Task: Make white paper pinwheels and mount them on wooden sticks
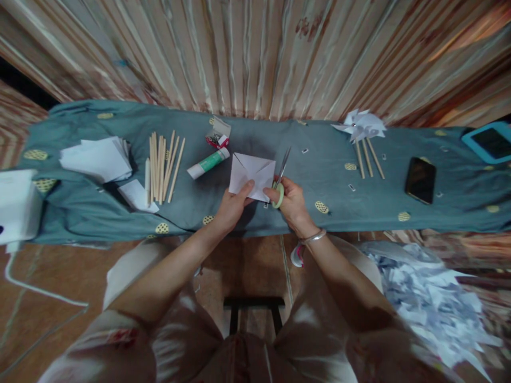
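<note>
A white paper square (252, 167) with diagonal lines or cuts running in from its corners is held over the table. My left hand (235, 205) pinches its lower left edge, thumb on top. My right hand (292, 203) has the green-handled scissors (278, 192) in its fingers, blades pointing up and away, and its thumb rests on the paper's lower right corner. Just left of the paper lie a green and white glue tube (208, 163) and a small red open box (217, 139) with small items inside.
On the green cloth (319, 159) lie a white paper stack (98, 159), several wooden sticks (162, 167), paper pinwheels on sticks (361, 127), a black phone (420, 180) and a blue-framed device (490, 142). A white box (18, 205) stands left. Paper scraps (435, 303) lie heaped at lower right.
</note>
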The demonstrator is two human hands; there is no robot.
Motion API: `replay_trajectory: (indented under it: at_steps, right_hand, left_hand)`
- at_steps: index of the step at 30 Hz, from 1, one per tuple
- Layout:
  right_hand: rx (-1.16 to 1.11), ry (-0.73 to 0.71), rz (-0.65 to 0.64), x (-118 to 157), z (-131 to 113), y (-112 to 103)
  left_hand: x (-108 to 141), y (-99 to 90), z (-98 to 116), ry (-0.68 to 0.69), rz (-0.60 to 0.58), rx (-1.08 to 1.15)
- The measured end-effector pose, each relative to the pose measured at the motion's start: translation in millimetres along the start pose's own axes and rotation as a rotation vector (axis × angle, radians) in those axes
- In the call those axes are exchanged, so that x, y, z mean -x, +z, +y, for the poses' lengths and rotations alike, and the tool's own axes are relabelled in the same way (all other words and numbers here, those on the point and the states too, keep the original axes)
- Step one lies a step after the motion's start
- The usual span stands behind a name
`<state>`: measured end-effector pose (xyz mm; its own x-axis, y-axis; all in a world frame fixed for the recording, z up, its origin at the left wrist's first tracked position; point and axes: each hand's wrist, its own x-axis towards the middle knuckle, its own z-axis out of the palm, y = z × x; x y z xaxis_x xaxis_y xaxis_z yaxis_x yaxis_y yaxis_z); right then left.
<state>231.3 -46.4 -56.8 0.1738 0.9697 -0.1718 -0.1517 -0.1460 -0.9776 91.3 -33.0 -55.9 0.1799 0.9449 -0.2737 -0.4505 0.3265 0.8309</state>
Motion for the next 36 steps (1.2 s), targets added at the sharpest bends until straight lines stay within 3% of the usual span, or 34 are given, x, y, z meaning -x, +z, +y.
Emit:
replay_trajectory:
  at_steps: [3, 9, 16, 19, 36]
  right_hand:
    - [0.023, 0.000, -0.030, 2.2, -0.3, 1.5]
    - [0.075, 0.019, -0.121, 7.5, -5.8, -1.5]
    - [0.209, 0.177, -0.526, 19.7, -23.1, -13.7]
    - [0.247, 0.195, -0.627, 22.8, -28.5, -16.5]
    - [0.257, 0.186, -0.603, 22.3, -28.2, -13.4]
  left_hand:
    - [-4.1, -1.5, 2.9, 0.007, 0.073, 0.053]
    - [-13.0, -8.0, 20.6, 0.014, 0.073, 0.184]
    - [-24.9, -20.0, 38.5, -0.022, 0.119, 0.215]
    - [-26.4, -21.1, 39.5, -0.053, 0.120, 0.220]
    - [-18.7, -5.8, 32.7, -0.097, 0.130, 0.261]
